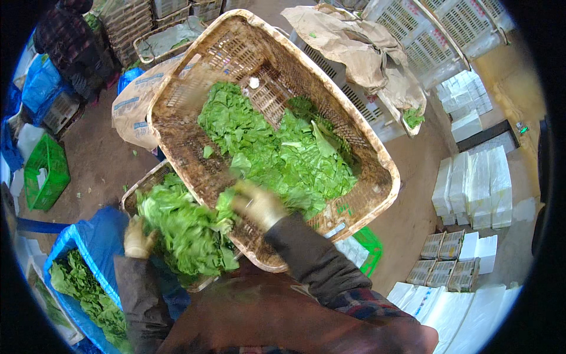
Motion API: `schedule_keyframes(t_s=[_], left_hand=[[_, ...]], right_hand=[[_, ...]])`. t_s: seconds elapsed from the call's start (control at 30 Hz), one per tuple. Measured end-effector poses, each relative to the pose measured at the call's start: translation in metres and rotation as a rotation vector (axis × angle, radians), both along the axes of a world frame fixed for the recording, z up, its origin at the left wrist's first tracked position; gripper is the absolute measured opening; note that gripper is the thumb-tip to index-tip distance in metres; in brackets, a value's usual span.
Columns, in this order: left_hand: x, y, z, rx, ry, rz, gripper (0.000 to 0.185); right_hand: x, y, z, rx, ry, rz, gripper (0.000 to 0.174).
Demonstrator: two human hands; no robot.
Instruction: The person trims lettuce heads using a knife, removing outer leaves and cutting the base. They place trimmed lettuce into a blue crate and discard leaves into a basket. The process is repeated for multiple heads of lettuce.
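A large dirt-stained plastic crate (380,170) stands tilted before me, with green lettuce leaves (261,141) along its bottom. Below its near left side is a second crate (143,181), where a blurred heap of lettuce (185,221) bulges up. My left hand (139,239), in a pale glove, grips the left side of this heap. My right hand (258,203), gloved too and blurred, is over the near wall of the large crate. Its fingertips touch leaves at the heap's right side; whether they close on them is unclear.
A blue-lined container (79,239) of leafy greens sits at lower left, a green crate (46,172) beyond it. Brown paper (353,48) covers crates behind the large one. White foam boxes (473,188) are stacked at right. Another person (70,44) bends at upper left.
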State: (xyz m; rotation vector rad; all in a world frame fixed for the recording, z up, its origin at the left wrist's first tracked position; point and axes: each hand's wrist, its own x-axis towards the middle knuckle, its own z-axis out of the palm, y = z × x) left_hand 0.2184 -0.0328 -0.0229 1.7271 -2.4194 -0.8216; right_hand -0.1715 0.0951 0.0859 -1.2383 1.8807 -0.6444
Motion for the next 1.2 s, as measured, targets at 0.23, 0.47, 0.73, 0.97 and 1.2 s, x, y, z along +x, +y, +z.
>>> schedule_keyframes(t_s=[0.23, 0.47, 0.73, 0.97, 1.2], left_hand=[[-0.271, 0.012, 0.080, 0.204, 0.773, -0.224, 0.059], [-0.602, -0.036, 0.018, 0.242, 0.379, -0.669, 0.065], [-0.592, -0.038, -0.023, 0.140, 0.155, -0.794, 0.060], [-0.350, -0.026, 0.000, 1.483, 0.980, 0.261, 0.068], [-0.322, -0.033, -0.118, 1.106, 1.240, 0.231, 0.074]], right_hand=[[-0.301, 0.016, 0.011, 0.621, 0.395, -0.681, 0.084], [-0.304, -0.012, -0.043, 0.516, 0.402, -0.608, 0.080], [-0.240, 0.014, -0.019, 0.428, 0.356, -0.685, 0.076], [-0.006, 0.077, 0.008, 0.448, 0.188, 0.243, 0.070], [-0.108, -0.038, 0.092, -0.014, 0.202, -0.147, 0.057]])
